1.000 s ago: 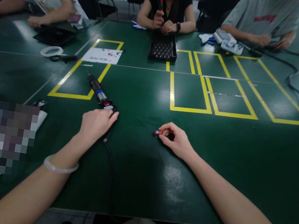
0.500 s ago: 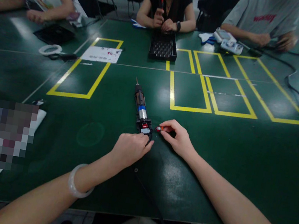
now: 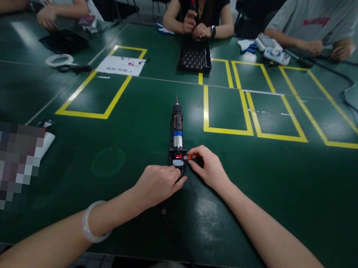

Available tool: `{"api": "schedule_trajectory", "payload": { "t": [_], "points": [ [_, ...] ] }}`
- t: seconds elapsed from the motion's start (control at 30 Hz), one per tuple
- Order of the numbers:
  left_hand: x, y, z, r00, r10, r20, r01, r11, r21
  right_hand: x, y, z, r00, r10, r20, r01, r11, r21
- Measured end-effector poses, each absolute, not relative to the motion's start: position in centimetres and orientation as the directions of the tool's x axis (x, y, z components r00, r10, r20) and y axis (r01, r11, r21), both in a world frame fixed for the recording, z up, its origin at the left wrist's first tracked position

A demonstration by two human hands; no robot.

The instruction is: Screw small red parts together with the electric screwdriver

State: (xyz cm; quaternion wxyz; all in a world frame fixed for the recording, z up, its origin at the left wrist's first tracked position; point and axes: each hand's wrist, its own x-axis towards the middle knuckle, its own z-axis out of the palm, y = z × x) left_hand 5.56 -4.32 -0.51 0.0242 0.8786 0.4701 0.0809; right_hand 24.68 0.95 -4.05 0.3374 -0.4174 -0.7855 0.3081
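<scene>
Slim tool: the black, silver and blue tool [image 3: 177, 138] lies on the green tabletop [image 3: 320, 189], its thin bit pointing away and stopping short of the table's cross seam.
Bit's room: green surface spans both sides of the bit, between the yellow tape rectangle [image 3: 82, 114] on the left and the yellow tape outline [image 3: 229, 132] on the right.
Tool's shift: half a second ago it lay farther left and slanted more; now it points straighter ahead.
Small piece: the red-and-orange piece [image 3: 188, 157] meets the tool's right side near its rear; half a second ago a gap parted them.
Right hand: the right hand [image 3: 209, 167] pinches this piece between thumb and fingertips, so it sits at the very tips.
Left hand: the left hand [image 3: 159, 185] has its fingers curled round the tool's rear end, just below the piece.
Cable: the dark cable [image 3: 178, 239] runs from behind the left hand towards the table's near edge.
Far side: the black tray [image 3: 194, 69] stands well beyond the bit, and the white sheet [image 3: 121, 65] lies over the left rectangle.
</scene>
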Motion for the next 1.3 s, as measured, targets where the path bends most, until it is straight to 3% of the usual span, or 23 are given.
{"api": "schedule_trajectory", "payload": {
  "t": [0.13, 0.4, 0.63, 0.83, 1.3],
  "points": [
    [5.4, -4.3, -0.4, 0.551, 0.827, 0.109, 0.814, -0.562, 0.145, 25.0, 0.8, -3.6, -0.464, 0.825, 0.322, 0.411, 0.523, -0.747],
    [4.9, -4.2, -0.1, 0.523, 0.847, 0.095, 0.819, -0.531, 0.217, 25.2, 0.6, -3.8, -0.431, 0.856, 0.285, 0.415, 0.469, -0.780],
    [4.7, -1.6, 0.7, 0.387, 0.882, 0.267, 0.794, -0.466, 0.390, 25.0, 0.4, -3.7, -0.427, 0.860, 0.280, 0.415, 0.461, -0.784],
    [5.8, 1.1, -0.6, 0.546, 0.800, 0.248, 0.737, -0.600, 0.313, 25.0, 0.5, -3.5, -0.441, 0.851, 0.284, 0.426, 0.477, -0.769],
    [1.3, 2.2, -0.3, 0.523, 0.839, 0.151, 0.788, -0.543, 0.290, 25.2, 0.4, -3.5, -0.446, 0.854, 0.267, 0.402, 0.458, -0.793]
  ]
}}
